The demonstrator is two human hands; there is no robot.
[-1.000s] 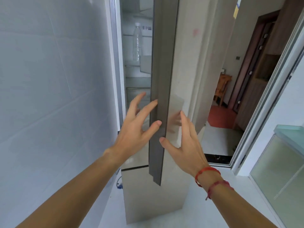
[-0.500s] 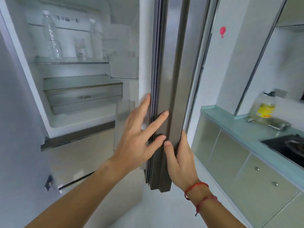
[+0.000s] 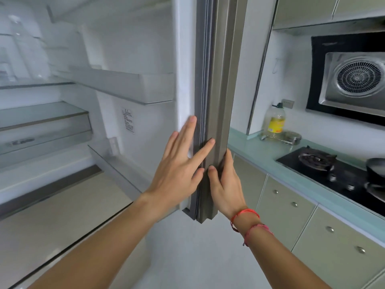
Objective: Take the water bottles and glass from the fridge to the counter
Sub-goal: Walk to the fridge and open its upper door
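The fridge stands open, its grey door (image 3: 216,80) edge-on in the middle of the view. My left hand (image 3: 179,170) lies flat against the door's inner edge with its fingers spread. On the outer side, my right hand (image 3: 226,184) grips the door's edge, thumb in front. A clear water bottle (image 3: 23,49) shows as a blur on the top shelf at the far left. Other clear shapes beside it are too blurred to tell apart. The pale green counter (image 3: 260,151) runs along the right.
On the counter are a yellow-labelled oil bottle (image 3: 275,122), a small metal tin (image 3: 292,137), a black gas hob (image 3: 333,174) and a dark pan (image 3: 377,167). A range hood (image 3: 354,78) hangs above. A door bin (image 3: 129,84) and a fridge drawer (image 3: 41,130) are inside.
The fridge door has swung wide open, from nearly closed to fully showing the inside. My view has turned right, bringing the counter and hob in. Both hands stay on the door's edge.
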